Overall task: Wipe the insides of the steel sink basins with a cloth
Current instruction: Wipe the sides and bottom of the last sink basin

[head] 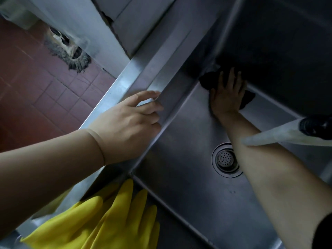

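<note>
The right hand lies flat, fingers straight and spread, pressing a dark cloth against the floor of the steel basin at its far corner, where the floor meets the walls. The cloth bunches out past the fingertips and shows again beside the hand's outer edge. The bare forearm runs down across the basin, passing just beside the round drain with its perforated strainer.

The left hand rests on the sink's rim, its fingers loosely bent over the inner edge and holding nothing; the thumb lifts slightly above the metal.

A pair of yellow gloves hangs over the near rim, fingers pointing toward the basin. At the right edge, a pale nozzle with a black collar reaches over the forearm. Beyond the sink lies a red tiled floor, and a grey mop head rests against a pale wall. The basin's far wall is in deep shadow.
</note>
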